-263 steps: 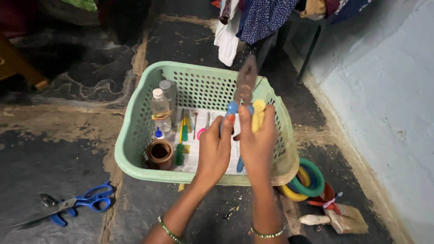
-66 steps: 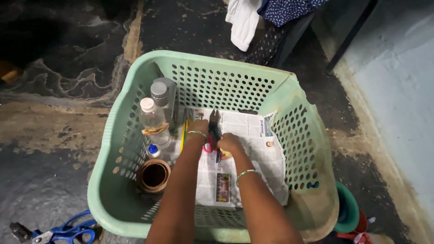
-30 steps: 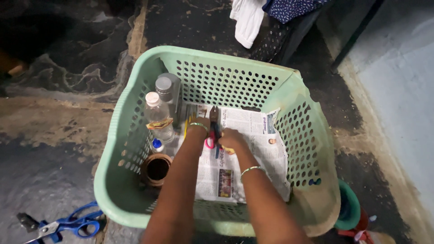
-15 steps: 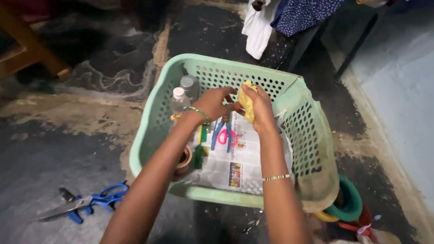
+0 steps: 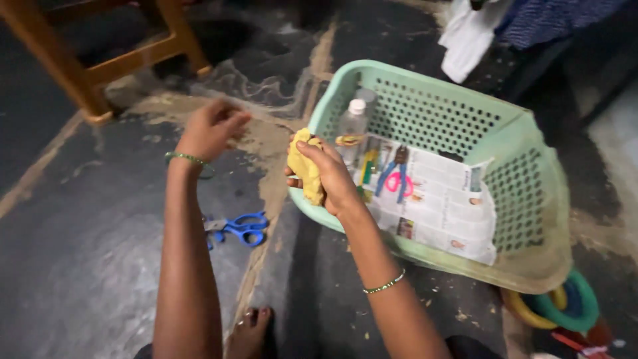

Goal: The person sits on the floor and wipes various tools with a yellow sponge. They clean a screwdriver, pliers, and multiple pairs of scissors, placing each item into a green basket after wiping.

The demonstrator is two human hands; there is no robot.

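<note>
At frame centre, right hand [image 5: 330,178] is clutching a yellow cloth [image 5: 306,167] beside the green basket [image 5: 531,139].
Left hand [image 5: 209,126], loosely curled and holding nothing, is hovering above blue scissors [image 5: 238,227]; careless reaching risks cuts.

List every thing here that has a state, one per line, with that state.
Right hand: shut on yellow cloth.
Left hand: open, empty.
Blue scissors: lying on the floor.
Clear bottle: upright, capped.
Green basket: newspaper-lined.
Pliers: lying on newspaper.
</note>
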